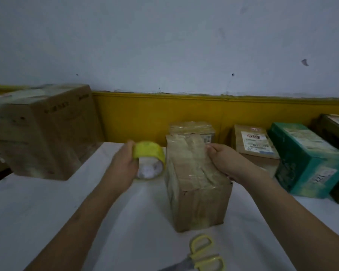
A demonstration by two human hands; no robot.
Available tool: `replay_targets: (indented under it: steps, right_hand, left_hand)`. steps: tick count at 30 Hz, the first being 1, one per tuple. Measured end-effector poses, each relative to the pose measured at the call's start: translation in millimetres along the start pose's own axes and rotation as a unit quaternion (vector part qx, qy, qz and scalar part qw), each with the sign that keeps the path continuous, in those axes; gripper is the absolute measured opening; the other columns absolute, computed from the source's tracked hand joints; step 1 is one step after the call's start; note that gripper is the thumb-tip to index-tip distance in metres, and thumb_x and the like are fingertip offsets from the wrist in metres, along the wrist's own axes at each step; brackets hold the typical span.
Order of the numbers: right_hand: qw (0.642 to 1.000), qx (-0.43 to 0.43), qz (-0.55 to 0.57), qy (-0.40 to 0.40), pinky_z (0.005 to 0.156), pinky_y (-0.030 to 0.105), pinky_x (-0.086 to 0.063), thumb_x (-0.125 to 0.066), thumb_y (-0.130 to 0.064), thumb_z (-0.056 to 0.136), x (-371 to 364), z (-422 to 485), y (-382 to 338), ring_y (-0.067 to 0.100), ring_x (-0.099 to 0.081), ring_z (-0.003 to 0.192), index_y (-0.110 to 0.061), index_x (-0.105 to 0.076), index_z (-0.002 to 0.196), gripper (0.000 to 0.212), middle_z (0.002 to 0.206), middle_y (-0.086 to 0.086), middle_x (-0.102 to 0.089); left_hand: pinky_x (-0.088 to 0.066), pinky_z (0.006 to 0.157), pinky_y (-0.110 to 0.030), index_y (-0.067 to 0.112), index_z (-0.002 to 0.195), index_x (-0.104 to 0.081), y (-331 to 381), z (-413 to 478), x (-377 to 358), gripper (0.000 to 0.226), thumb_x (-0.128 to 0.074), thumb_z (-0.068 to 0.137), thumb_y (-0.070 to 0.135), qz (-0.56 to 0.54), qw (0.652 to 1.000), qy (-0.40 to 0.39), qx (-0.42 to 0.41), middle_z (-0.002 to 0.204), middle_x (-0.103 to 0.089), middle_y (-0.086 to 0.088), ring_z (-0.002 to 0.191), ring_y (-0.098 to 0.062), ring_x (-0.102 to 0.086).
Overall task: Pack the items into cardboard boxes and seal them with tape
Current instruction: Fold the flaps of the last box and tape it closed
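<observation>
A small brown cardboard box (194, 184), closed and wrapped in clear tape, stands on the white table (47, 212) in the middle. My right hand (227, 161) rests flat on its top right edge, fingers touching the taped lid. To the left of the box, my left hand (123, 163) grips a yellowish roll of tape (150, 159), held just above the table and close to the box's left side. A pair of yellow-handled scissors (204, 255) lies on the table in front of the box.
A large taped cardboard box (41, 130) stands at the left. Behind the small box sits another taped parcel (192, 130). At the right are a labelled brown box (252, 143), a green box (309, 159) and a dark box (337, 130). A yellow wall strip (145, 114) runs behind.
</observation>
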State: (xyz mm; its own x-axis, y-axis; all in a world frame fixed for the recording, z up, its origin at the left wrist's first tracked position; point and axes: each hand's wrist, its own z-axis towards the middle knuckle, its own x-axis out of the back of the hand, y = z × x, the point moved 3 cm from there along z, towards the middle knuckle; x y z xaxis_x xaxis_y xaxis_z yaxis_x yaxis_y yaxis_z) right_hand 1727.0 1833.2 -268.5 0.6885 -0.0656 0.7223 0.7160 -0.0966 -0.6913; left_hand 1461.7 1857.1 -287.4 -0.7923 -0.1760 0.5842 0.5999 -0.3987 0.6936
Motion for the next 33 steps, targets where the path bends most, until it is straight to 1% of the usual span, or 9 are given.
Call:
replay_targets:
  steps: [4, 8, 11, 14, 17, 21, 25, 29, 33]
  right_hand:
    - [0.991, 0.053, -0.120, 0.022, 0.074, 0.032, -0.045, -0.030, -0.029, 0.107, -0.3, 16.0, -6.2, 0.024, -0.058, 0.089, -0.008, -0.063, 0.114, 0.040, 0.106, 0.010, -0.065]
    - [0.971, 0.136, -0.194, 0.044, 0.082, 0.036, -0.052, -0.041, -0.027, 0.104, 14.5, 27.1, -22.2, 0.026, -0.063, 0.096, -0.012, -0.068, 0.118, 0.034, 0.111, 0.010, -0.070]
    - [0.901, 0.207, -0.341, 0.168, 0.069, 0.036, -0.054, -0.045, -0.031, 0.102, 30.8, 14.5, -38.1, 0.023, -0.064, 0.087, -0.018, -0.068, 0.110, 0.027, 0.103, 0.004, -0.070]
    - [0.858, 0.343, -0.265, 0.276, 0.050, 0.029, -0.046, -0.050, -0.030, 0.098, 27.6, -48.8, -32.2, 0.013, -0.059, 0.067, -0.023, -0.066, 0.095, 0.017, 0.085, -0.006, -0.066]
    - [0.899, 0.356, -0.208, 0.147, 0.051, 0.021, -0.041, -0.047, -0.036, 0.097, -10.5, -117.2, 16.9, -0.003, -0.046, 0.060, -0.033, -0.056, 0.085, 0.015, 0.075, -0.016, -0.056]
    - [0.937, 0.286, -0.185, -0.081, 0.079, 0.006, -0.037, -0.058, -0.036, 0.096, -51.1, -146.3, 74.5, -0.018, -0.047, 0.091, -0.029, -0.064, 0.123, 0.028, 0.120, -0.016, -0.058]
    - [0.934, 0.309, -0.159, -0.079, 0.090, 0.007, -0.039, -0.055, -0.022, 0.099, -55.1, -144.8, 71.6, 0.001, -0.058, 0.109, -0.023, -0.064, 0.127, 0.029, 0.126, -0.010, -0.058]
    - [0.922, 0.327, -0.128, -0.164, 0.082, 0.010, -0.043, -0.057, -0.034, 0.098, -69.6, -151.7, 65.9, -0.004, -0.058, 0.089, -0.028, -0.063, 0.126, 0.029, 0.126, -0.014, -0.053]
    - [0.916, 0.293, -0.235, -0.140, 0.080, 0.015, -0.043, -0.056, -0.043, 0.096, -62.3, -153.1, 69.1, 0.007, -0.060, 0.093, -0.032, -0.057, 0.133, 0.038, 0.124, -0.011, -0.050]
  left_hand:
    - [-0.039, 0.055, -0.008, 0.022, 0.090, -0.040, -27.8, -29.6, -33.7, 0.027, -0.050, 0.094, -0.003, -0.010, 1.000, -0.001, 0.015, 0.081, -0.054, 0.008, 0.071, 0.005, -0.055]
    - [-0.046, 0.059, -0.011, 0.029, 0.104, -0.039, -28.0, -38.9, -41.8, 0.034, -0.064, 0.089, 0.012, -0.062, 0.997, -0.037, 0.027, 0.093, -0.057, 0.013, 0.082, -0.002, -0.060]
    - [-0.050, 0.063, -0.018, 0.031, 0.104, -0.046, -14.1, -55.5, -43.4, 0.042, -0.070, 0.080, 0.057, -0.141, 0.986, -0.076, 0.040, 0.088, -0.062, 0.012, 0.082, 0.000, -0.062]
    - [-0.046, 0.057, -0.009, 0.035, 0.105, -0.052, 0.3, -52.0, -42.1, 0.058, -0.049, 0.075, 0.085, -0.215, 0.966, -0.091, 0.112, 0.082, -0.069, 0.006, 0.070, 0.005, -0.063]
    - [-0.056, 0.058, -0.022, 0.023, 0.126, -0.050, 12.2, -44.4, -52.7, 0.048, -0.055, 0.092, 0.057, -0.333, 0.911, -0.146, 0.196, 0.085, -0.077, 0.000, 0.069, -0.008, -0.071]
    - [-0.057, 0.060, -0.039, 0.006, 0.133, -0.042, 33.3, -39.9, -67.9, 0.051, -0.061, 0.097, 0.036, -0.390, 0.871, -0.180, 0.240, 0.087, -0.073, -0.024, 0.062, -0.033, -0.067]
    - [-0.056, 0.052, -0.035, 0.002, 0.132, -0.048, 49.2, -35.0, -75.1, 0.049, -0.059, 0.098, 0.035, -0.411, 0.851, -0.192, 0.265, 0.079, -0.072, -0.021, 0.053, -0.028, -0.066]
    - [-0.053, 0.048, -0.030, 0.001, 0.120, -0.060, 57.4, -33.9, -75.8, 0.037, -0.054, 0.101, 0.033, -0.431, 0.833, -0.228, 0.263, 0.076, -0.071, -0.018, 0.053, -0.026, -0.067]
    - [-0.052, 0.050, -0.030, 0.004, 0.113, -0.060, 59.1, -31.8, -76.4, 0.031, -0.051, 0.103, 0.031, -0.442, 0.824, -0.251, 0.250, 0.080, -0.069, -0.018, 0.058, -0.027, -0.068]
